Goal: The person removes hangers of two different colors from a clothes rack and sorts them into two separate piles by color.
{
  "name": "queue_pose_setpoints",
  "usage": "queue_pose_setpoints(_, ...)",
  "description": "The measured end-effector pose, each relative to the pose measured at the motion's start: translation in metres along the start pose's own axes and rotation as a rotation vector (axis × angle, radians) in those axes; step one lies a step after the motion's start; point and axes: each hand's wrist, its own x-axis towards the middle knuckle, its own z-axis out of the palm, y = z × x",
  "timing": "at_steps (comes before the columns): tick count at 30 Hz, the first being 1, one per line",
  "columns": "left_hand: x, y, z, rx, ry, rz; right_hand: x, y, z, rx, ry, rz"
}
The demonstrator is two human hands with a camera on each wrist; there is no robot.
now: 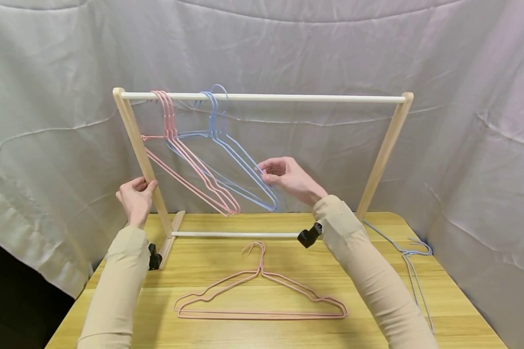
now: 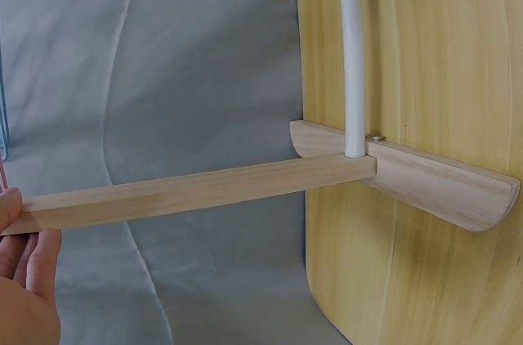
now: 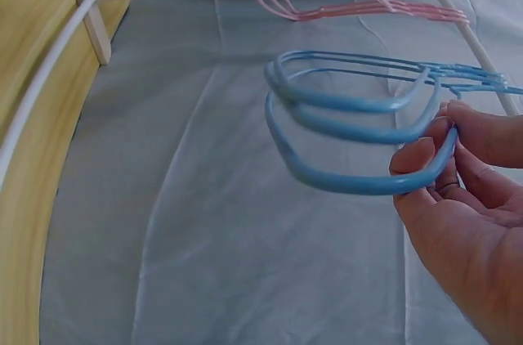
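My left hand (image 1: 135, 196) holds the left wooden post (image 2: 196, 190) of a clothes rack, thumb on one side and fingers on the other. With thumb and fingers, my right hand (image 1: 294, 179) pinches the side of the rightmost blue hanger (image 3: 359, 184). That hanger's hook rises a little above the rack's white top rod (image 1: 305, 98); whether it touches the rod I cannot tell. Two other blue hangers (image 3: 359, 128) hang close beside it on the left. Several pink hangers (image 1: 170, 116) hang nearer the left post.
Two pink hangers (image 1: 262, 317) lie overlapping on the wooden table (image 1: 227, 334) in front of the rack. Blue hangers (image 1: 412, 271) lie at the table's right side, partly behind my right sleeve. A white lower bar (image 1: 236, 234) joins the rack's feet. Grey cloth (image 1: 314, 53) hangs behind.
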Motion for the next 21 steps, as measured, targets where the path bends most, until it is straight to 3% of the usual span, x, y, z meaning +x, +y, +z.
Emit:
queue_pose_setpoints(8, 0.0, 0.0, 0.0, 0.007, -0.001, 0.002, -0.005, 0.0, -0.007, -0.039, 0.065, -0.021)
queue_pose_setpoints(16, 0.002, 0.0, 0.0, 0.017, 0.001, -0.001, -0.013, 0.004, -0.008, -0.124, 0.179, -0.043)
queue_pose_setpoints(21, 0.002, -0.001, 0.0, 0.026, 0.003, 0.0, -0.02, 0.013, -0.007, -0.113, 0.268, -0.074)
